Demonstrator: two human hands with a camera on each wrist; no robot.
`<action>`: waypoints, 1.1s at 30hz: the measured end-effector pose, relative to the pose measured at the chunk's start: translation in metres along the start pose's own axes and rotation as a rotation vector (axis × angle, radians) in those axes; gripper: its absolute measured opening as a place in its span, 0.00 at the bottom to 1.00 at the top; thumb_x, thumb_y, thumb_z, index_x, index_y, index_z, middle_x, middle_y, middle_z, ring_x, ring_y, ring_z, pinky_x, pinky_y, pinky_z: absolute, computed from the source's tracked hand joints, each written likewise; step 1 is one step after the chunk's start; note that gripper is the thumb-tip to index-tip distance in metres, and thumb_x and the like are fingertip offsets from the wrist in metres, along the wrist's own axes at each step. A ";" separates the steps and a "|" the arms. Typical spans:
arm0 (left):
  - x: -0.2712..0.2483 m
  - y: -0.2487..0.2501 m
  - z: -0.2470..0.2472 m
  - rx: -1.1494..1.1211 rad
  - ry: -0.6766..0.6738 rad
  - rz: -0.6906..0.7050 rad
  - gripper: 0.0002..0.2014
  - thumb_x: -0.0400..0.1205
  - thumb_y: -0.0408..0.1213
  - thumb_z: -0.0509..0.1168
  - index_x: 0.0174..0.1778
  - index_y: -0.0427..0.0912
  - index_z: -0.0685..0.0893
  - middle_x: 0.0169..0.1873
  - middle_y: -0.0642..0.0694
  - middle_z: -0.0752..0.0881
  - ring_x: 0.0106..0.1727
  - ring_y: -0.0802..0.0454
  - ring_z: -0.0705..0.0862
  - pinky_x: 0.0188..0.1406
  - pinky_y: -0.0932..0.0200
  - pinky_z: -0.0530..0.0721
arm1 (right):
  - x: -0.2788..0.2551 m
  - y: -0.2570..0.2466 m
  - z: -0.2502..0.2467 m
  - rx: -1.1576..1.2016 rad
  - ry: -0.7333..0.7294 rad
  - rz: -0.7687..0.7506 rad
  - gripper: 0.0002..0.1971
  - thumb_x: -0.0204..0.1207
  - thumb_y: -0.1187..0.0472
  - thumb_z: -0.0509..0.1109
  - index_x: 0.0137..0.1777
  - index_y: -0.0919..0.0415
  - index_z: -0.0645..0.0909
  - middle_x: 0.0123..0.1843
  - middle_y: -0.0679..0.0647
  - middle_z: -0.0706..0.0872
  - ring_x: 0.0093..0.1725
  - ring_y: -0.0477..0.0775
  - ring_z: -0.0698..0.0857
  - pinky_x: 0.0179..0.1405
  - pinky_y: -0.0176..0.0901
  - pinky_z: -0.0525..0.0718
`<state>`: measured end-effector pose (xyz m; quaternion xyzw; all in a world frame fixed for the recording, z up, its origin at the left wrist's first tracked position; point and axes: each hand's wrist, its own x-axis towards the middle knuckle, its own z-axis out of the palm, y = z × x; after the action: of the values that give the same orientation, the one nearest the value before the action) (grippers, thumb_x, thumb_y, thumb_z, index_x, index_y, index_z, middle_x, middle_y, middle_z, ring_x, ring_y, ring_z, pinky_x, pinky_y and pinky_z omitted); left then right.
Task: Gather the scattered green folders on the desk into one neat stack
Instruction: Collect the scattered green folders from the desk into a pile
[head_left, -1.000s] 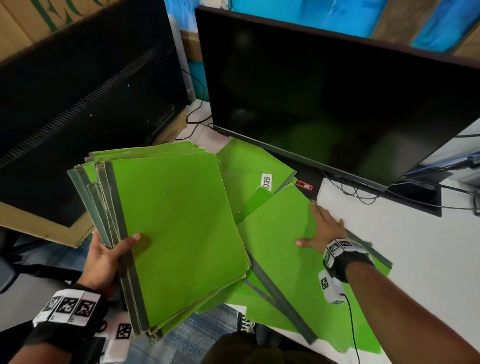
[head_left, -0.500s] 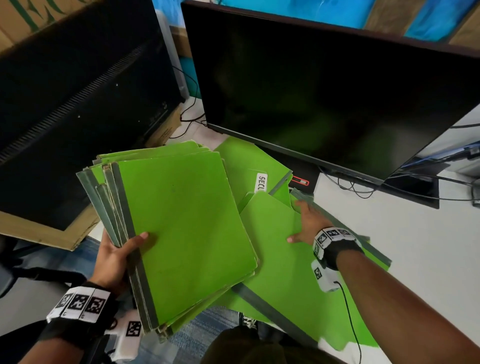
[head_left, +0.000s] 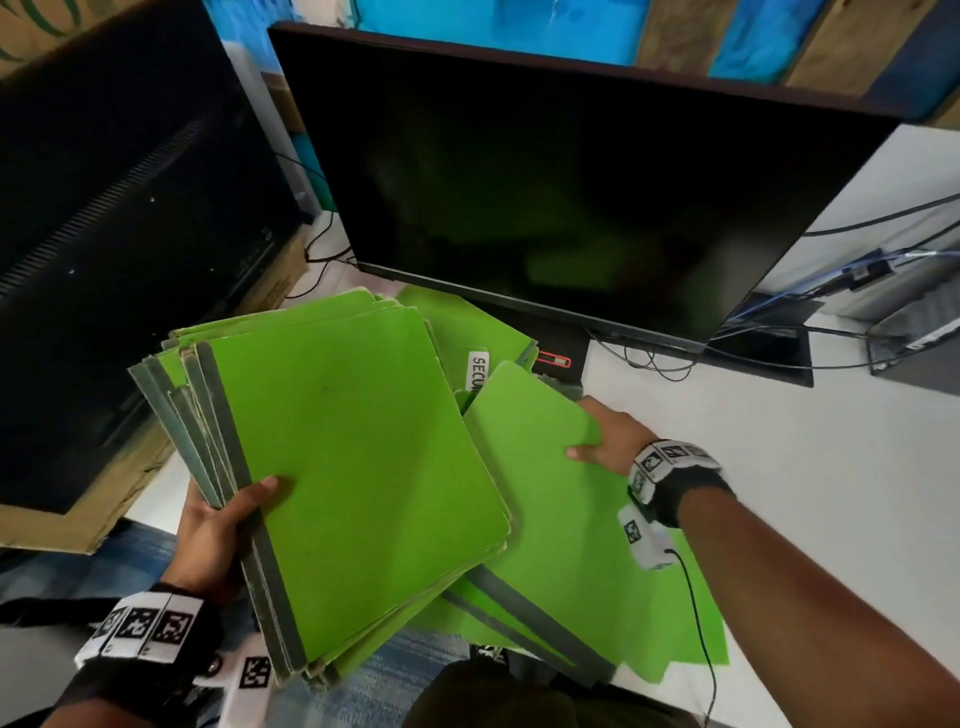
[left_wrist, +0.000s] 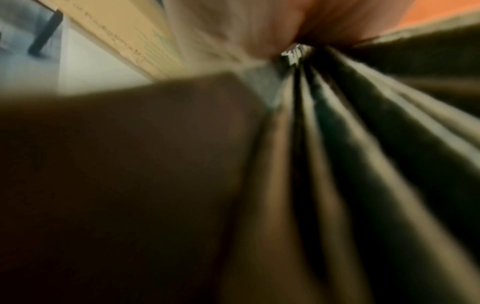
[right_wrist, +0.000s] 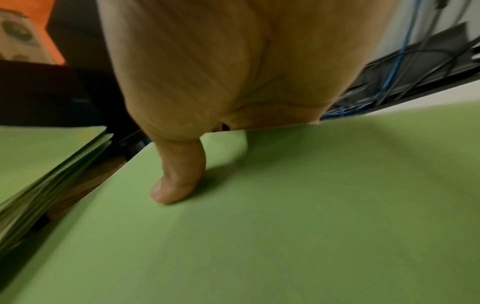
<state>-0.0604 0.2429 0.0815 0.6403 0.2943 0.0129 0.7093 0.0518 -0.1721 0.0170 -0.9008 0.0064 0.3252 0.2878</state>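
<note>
My left hand grips a fanned stack of green folders by their grey spines, held above the desk's front left corner, thumb on top. The left wrist view shows only the stack's blurred dark edges. My right hand pinches the right edge of a single green folder, thumb on its cover and fingers hidden beneath; that edge is raised off the desk. More green folders lie under it, and one with a white label lies by the monitor.
A large black monitor stands at the back of the white desk, with cables at the right. A second dark screen on a cardboard box leans at the left.
My right hand went from lying flat on the top folder to gripping its right edge and lifting it. The left hand's stack stayed about where it was.
</note>
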 end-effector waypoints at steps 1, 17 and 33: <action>-0.001 0.001 -0.002 0.002 0.001 0.002 0.22 0.79 0.23 0.63 0.70 0.37 0.74 0.52 0.36 0.87 0.42 0.52 0.92 0.39 0.57 0.90 | 0.002 -0.009 0.007 -0.037 -0.005 -0.002 0.36 0.72 0.48 0.75 0.77 0.51 0.63 0.75 0.54 0.77 0.70 0.58 0.78 0.70 0.51 0.73; 0.008 -0.013 0.009 -0.114 0.089 -0.056 0.23 0.78 0.28 0.66 0.71 0.34 0.74 0.53 0.36 0.87 0.45 0.46 0.89 0.41 0.51 0.90 | -0.020 -0.049 -0.025 -0.298 0.171 -0.011 0.29 0.72 0.45 0.73 0.73 0.47 0.71 0.67 0.53 0.85 0.64 0.59 0.83 0.65 0.50 0.77; 0.006 -0.028 0.054 -0.096 -0.044 -0.076 0.25 0.77 0.26 0.67 0.71 0.28 0.72 0.58 0.28 0.85 0.44 0.50 0.91 0.42 0.56 0.90 | -0.054 -0.036 -0.050 0.571 0.324 -0.128 0.25 0.64 0.51 0.81 0.62 0.49 0.82 0.60 0.50 0.89 0.58 0.52 0.87 0.65 0.59 0.81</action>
<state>-0.0423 0.1919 0.0534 0.5940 0.3017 -0.0138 0.7456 0.0453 -0.1778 0.0990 -0.8224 0.0863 0.1442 0.5436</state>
